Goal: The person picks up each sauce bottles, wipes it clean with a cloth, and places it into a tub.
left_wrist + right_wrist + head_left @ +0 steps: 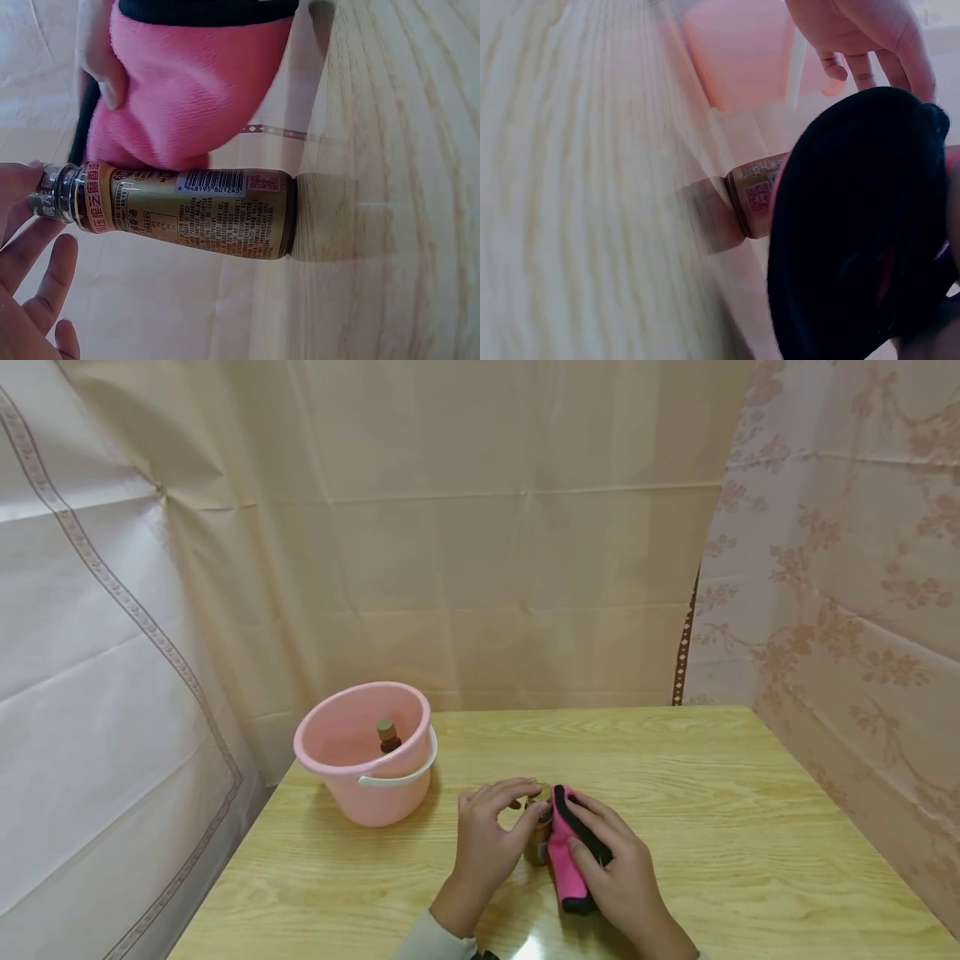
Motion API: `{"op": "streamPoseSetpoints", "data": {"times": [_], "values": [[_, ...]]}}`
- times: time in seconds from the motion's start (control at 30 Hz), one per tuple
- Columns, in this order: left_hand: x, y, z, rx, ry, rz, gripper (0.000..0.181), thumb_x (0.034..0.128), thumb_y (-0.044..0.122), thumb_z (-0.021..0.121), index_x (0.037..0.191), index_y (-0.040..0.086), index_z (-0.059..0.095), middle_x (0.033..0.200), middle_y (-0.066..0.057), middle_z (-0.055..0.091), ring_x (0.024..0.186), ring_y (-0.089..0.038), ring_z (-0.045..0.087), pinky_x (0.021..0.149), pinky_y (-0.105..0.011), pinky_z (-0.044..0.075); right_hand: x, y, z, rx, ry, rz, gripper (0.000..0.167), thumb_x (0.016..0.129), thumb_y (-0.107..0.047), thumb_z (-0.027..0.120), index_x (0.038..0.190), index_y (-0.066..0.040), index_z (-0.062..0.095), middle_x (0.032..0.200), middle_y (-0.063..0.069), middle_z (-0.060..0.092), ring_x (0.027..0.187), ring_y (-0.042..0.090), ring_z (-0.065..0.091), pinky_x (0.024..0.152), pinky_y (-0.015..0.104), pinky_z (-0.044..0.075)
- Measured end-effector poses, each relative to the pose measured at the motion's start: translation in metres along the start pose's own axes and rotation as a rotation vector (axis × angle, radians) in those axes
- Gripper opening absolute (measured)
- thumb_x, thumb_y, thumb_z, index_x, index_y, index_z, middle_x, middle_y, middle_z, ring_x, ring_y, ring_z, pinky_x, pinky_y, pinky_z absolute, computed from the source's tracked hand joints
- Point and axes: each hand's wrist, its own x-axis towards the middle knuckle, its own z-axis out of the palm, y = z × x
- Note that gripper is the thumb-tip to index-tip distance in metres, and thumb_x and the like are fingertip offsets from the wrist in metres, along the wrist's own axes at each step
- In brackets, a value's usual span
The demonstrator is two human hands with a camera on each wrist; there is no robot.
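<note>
A bottle [538, 845] with a gold-brown label and barcode [214, 182] stands upright on the table. My left hand [489, 828] pinches its dark cap [51, 193] between thumb and index finger, while the other fingers stay clear of the glass. A pink fuzzy cloth piece [562, 852] with black edging is in my right hand [621, 858], gripped between thumb and fingers. Its pink side lies against the bottle or very close to it. In the right wrist view the black-edged cloth [855, 232] covers much of the bottle and most of the right hand.
Left of the hands stands a pink bucket [375, 802] with a white handle [397, 777]. Another bottle [387, 737] with a brownish cap pokes up inside it. The wood-grain table [712, 793] is bounded by hanging cloth [487, 552] behind and at both sides.
</note>
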Motion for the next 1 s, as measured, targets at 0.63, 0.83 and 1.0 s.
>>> {"op": "streamPoseSetpoints", "data": {"times": [0.63,0.83,1.0], "values": [[0.0009,0.0017,-0.0021,-0.010,-0.061,-0.041,0.015,0.0937,0.031,0.077,0.108,0.026,0.081,0.120,0.011,0.076,0.095,-0.008,0.066,0.084,-0.037,0.033,0.0007,-0.0012,-0.0019,0.054,-0.039,0.026,0.048,0.098,-0.010,0.072,0.143,-0.024,0.063,0.154,0.001,0.053,0.139,0.027,0.054,0.106,0.011,0.039],[0.0002,0.0018,-0.0030,-0.005,-0.069,-0.054,0.015,0.0938,0.030,0.077,0.108,0.026,0.080,0.121,0.009,0.076,0.100,-0.009,0.065,0.085,-0.038,0.033,0.0015,-0.0018,-0.0017,0.038,-0.063,0.051,0.048,0.098,-0.010,0.071,0.143,-0.026,0.063,0.153,-0.002,0.055,0.138,0.025,0.055,0.105,0.010,0.039],[-0.0005,0.0013,-0.0032,-0.006,-0.056,-0.024,0.016,0.0938,0.028,0.077,0.109,0.023,0.080,0.121,0.007,0.077,0.099,-0.010,0.065,0.083,-0.037,0.033,-0.0003,0.0026,0.0003,-0.039,-0.119,0.101,0.051,0.095,-0.006,0.073,0.141,-0.027,0.065,0.149,-0.004,0.057,0.134,0.023,0.059,0.102,0.029,0.051]]}}
